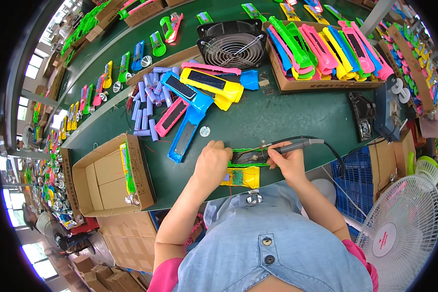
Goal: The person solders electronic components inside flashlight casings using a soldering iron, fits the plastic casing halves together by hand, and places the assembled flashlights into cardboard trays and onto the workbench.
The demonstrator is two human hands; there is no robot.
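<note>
My right hand (288,160) is closed round a soldering iron (301,145), a grey-handled one with a black cable, its tip end over a green plastic casing (258,164). The fingers of my left hand (213,163) are curled and closed at the casing's left end; their tips are partly hidden. Closer to my body lies a yellow casing (250,177) with a small green circuit board inside. A shiny round reflector (254,196) hangs at its near side, by the table edge.
Blue, yellow and pink casings (185,126) lie heaped beside purple battery cells (148,97). Behind them stands a black cooling fan (232,46). A cardboard box (326,85) of casings is at the back right, an open carton (95,182) at left. A white fan (399,228) stands right.
</note>
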